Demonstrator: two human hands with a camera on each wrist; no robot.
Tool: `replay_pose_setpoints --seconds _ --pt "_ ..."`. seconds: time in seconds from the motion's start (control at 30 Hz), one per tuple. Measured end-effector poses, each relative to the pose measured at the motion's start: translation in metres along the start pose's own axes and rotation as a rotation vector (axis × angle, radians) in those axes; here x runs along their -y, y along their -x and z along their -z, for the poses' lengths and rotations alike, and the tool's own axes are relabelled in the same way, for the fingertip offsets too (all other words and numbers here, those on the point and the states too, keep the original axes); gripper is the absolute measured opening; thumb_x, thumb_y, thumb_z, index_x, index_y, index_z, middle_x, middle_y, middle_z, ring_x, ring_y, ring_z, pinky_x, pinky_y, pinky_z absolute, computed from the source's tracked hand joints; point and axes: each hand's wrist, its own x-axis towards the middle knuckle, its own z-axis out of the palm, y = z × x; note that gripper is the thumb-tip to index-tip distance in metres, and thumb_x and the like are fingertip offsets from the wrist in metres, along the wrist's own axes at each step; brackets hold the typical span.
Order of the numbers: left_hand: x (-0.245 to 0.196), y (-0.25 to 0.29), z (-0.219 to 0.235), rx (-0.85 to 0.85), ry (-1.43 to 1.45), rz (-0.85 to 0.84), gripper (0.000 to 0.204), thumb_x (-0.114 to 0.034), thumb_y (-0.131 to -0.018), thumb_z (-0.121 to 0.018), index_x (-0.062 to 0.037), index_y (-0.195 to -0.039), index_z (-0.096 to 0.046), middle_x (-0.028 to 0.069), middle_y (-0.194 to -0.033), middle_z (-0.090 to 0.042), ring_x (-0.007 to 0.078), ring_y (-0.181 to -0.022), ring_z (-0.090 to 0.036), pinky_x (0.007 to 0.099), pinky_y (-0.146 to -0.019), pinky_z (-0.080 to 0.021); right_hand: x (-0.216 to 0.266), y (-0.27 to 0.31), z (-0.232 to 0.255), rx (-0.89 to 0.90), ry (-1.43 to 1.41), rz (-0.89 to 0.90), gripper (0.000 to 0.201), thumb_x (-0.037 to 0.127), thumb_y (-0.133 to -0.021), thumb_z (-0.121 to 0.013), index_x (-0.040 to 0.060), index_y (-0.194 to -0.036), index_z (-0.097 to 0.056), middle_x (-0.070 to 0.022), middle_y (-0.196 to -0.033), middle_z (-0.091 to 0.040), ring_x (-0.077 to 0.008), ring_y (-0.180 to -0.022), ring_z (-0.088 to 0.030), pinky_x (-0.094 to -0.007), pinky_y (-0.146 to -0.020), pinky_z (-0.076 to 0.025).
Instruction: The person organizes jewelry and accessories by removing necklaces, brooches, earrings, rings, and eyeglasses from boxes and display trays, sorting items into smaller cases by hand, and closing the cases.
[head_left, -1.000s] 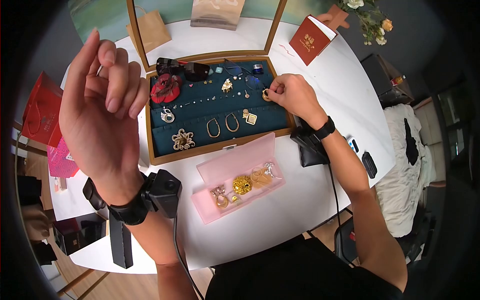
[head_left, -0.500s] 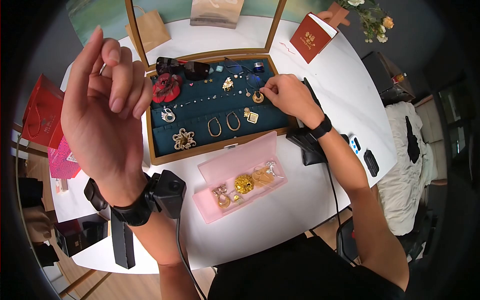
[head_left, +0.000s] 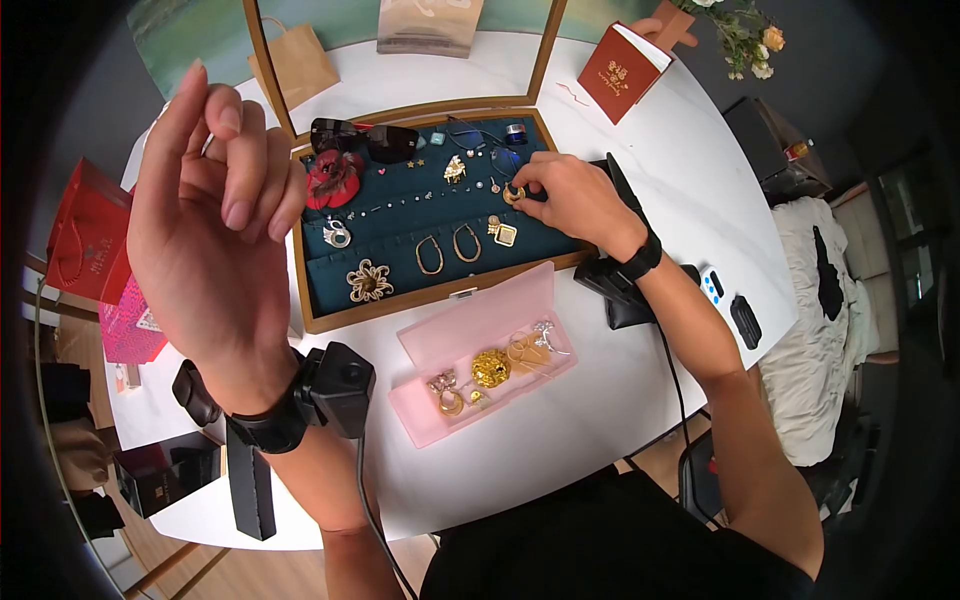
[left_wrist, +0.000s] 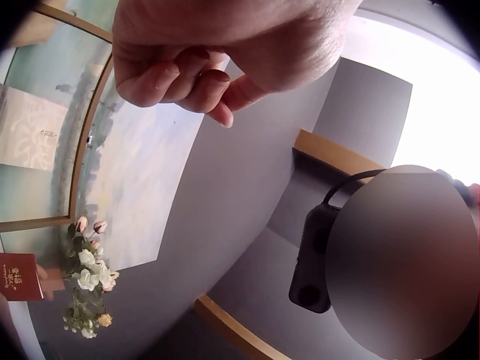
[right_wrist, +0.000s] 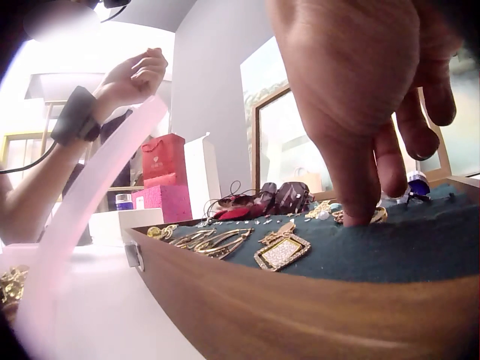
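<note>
The right hand (head_left: 582, 202) is over the right part of the dark green lining (head_left: 400, 222) in a wooden display case. Its thumb and forefinger hold opposite edges of a round gold ornament (head_left: 513, 194); in the right wrist view the hand (right_wrist: 360, 97) partly hides this ornament (right_wrist: 377, 215), the thumb low at the cloth. Below it lies a square gold-framed pendant (head_left: 503, 233), left of which are two oval hoops (head_left: 429, 255). The left hand (head_left: 215, 220) is raised, palm up, left of the case, fingers loosely bent and holding nothing; the left wrist view shows this hand (left_wrist: 232, 52) too.
An open pink box (head_left: 425, 411) with jewellery stands before the case. Sunglasses (head_left: 390, 143) and a red flower (head_left: 333, 180) lie at the case's back left. The glass lid's frame (head_left: 546, 50) stands upright. A red booklet (head_left: 622, 72) is behind right; a cable (head_left: 672, 385) hangs from the right wrist.
The round gold ornament has shifted a little left on the lining. The right thumb and forefinger, closed together beside it half a second ago, are now spread around it. The left hand has barely moved.
</note>
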Motion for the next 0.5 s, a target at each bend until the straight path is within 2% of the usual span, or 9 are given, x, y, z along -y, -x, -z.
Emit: replay_pose_setpoints --seconds 0.33,0.5 --pt "-0.0013 0.0005 0.0013 0.023 0.001 -0.002 0.026 -0.022 -0.106 -0.045 -0.0095 -0.082 -0.047 -0.0034 -0.058 -0.025 0.0069 -0.052 -0.02 0.0235 -0.047 -0.021 -0.003 -0.0051 -0.0055 0.007 0.007 0.018 0.02 0.019 -0.08 -0.078 0.0073 -0.097 -0.077 -0.0065 -0.086 -0.068 -0.0278 -0.082 -0.066 -0.0395 -0.07 -0.053" --pt "-0.0021 0.0007 0.002 0.038 -0.001 -0.011 0.026 -0.022 -0.106 -0.045 -0.0097 -0.083 -0.047 -0.0035 -0.059 -0.026 0.0068 -0.052 -0.02 0.0236 -0.048 -0.022 -0.0017 -0.0058 -0.0032 -0.033 0.043 0.044 0.016 0.017 -0.085 -0.073 0.0051 -0.095 -0.076 -0.0092 -0.086 -0.069 -0.0279 -0.079 -0.067 -0.0387 -0.069 -0.053"
